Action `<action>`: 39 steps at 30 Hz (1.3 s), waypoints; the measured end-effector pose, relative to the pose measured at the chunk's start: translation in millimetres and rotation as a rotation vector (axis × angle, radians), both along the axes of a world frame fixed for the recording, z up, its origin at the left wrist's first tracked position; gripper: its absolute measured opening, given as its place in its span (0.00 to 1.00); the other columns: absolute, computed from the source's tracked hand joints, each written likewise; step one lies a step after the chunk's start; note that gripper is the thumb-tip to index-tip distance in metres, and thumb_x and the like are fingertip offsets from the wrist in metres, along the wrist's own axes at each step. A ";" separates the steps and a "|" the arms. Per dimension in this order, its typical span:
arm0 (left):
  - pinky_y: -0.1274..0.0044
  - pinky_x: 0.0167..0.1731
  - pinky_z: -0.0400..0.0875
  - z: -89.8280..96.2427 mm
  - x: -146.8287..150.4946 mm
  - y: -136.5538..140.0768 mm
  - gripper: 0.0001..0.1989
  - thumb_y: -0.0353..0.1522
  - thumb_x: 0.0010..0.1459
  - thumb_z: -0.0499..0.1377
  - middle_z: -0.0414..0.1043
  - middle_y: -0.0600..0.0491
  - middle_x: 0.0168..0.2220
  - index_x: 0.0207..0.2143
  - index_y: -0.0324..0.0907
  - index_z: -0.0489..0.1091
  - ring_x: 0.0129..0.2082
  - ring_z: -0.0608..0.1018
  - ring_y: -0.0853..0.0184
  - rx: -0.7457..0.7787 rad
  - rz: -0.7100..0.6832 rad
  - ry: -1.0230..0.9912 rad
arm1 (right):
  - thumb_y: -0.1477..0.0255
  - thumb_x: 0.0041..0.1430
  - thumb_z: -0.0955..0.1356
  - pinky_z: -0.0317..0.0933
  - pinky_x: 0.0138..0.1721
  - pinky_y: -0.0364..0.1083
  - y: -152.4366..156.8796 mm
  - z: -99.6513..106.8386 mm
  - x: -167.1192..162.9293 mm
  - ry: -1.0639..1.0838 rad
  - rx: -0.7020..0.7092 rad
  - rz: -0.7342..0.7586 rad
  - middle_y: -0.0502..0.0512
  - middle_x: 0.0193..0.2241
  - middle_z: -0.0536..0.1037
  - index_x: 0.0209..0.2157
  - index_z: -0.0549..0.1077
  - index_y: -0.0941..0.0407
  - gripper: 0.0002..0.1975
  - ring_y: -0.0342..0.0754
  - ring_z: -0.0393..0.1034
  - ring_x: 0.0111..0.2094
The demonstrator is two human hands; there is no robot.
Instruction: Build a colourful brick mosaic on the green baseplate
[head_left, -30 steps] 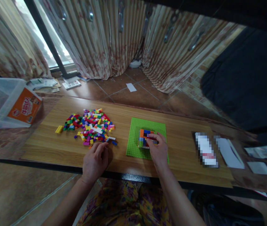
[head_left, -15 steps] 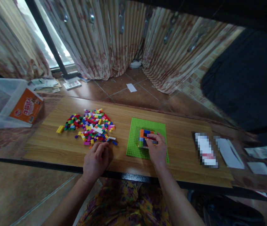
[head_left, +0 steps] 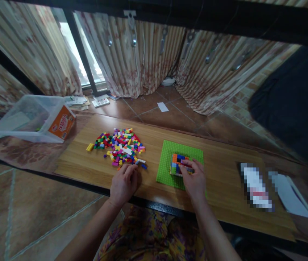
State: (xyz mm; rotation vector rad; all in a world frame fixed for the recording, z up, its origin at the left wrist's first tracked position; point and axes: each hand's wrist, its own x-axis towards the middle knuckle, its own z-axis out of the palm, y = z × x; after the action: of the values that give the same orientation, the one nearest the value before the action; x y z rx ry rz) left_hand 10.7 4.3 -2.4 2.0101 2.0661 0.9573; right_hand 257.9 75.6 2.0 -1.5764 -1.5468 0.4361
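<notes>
A small block of stacked toy bricks, orange, blue and light blue on top, stands on a green studded baseplate. My right hand reaches over its right side, thumb and fingers closed at the top on a small toy brick, mostly hidden by the fingers. My left hand rests at the table's near edge with its fingers curled in. Whatever those fingers may hold cannot be seen. Just beyond them lies a loose pile of mixed toy bricks, with a blue brick at its near right.
The wooden tabletop carries everything. A yellow brick lies left of the pile. At the far left stands a clear plastic box with an orange label. A blurred-out flat object and white paper lie at the right.
The view has swung left, so the scene sits further right and more of the plastic box shows. Both hands keep nearly the same places relative to the bricks and baseplate.
</notes>
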 end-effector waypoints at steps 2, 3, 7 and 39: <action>0.76 0.36 0.72 0.2 -0.5 -1.2 0.09 0.31 0.63 0.51 0.73 0.49 0.38 0.42 0.43 0.69 0.36 0.77 0.66 0.015 -0.013 -0.036 | 0.65 0.56 0.67 0.57 0.53 0.60 -4.7 6.2 -5.7 -0.063 0.076 -0.026 0.62 0.47 0.71 0.37 0.77 0.55 0.11 0.57 0.63 0.52; 0.76 0.36 0.72 0.3 -0.8 -1.9 0.09 0.30 0.63 0.51 0.73 0.49 0.38 0.42 0.43 0.69 0.36 0.77 0.66 0.024 -0.022 -0.056 | 0.65 0.57 0.67 0.56 0.53 0.60 -7.5 10.1 -10.4 -0.092 0.112 -0.031 0.62 0.48 0.70 0.38 0.77 0.55 0.11 0.58 0.63 0.52; 0.76 0.35 0.72 0.5 -1.7 -4.7 0.07 0.30 0.62 0.52 0.73 0.49 0.36 0.41 0.42 0.68 0.35 0.76 0.66 0.049 -0.048 -0.086 | 0.68 0.62 0.64 0.58 0.51 0.57 -14.3 24.5 -40.4 -0.132 0.157 0.146 0.58 0.46 0.73 0.38 0.77 0.51 0.10 0.54 0.65 0.49; 0.76 0.34 0.70 -2.5 -1.8 -2.9 0.06 0.31 0.62 0.53 0.73 0.51 0.34 0.39 0.42 0.69 0.33 0.76 0.66 0.038 -0.064 0.029 | 0.73 0.64 0.62 0.61 0.41 0.47 -21.4 31.6 -69.3 -0.101 0.010 0.471 0.52 0.33 0.75 0.34 0.72 0.54 0.07 0.47 0.68 0.38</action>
State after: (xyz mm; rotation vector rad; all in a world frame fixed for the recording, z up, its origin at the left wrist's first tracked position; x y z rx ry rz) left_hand 9.0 1.4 -4.8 2.1072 2.0001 0.9683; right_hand 188.6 54.2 33.6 -1.2322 -2.0002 0.6105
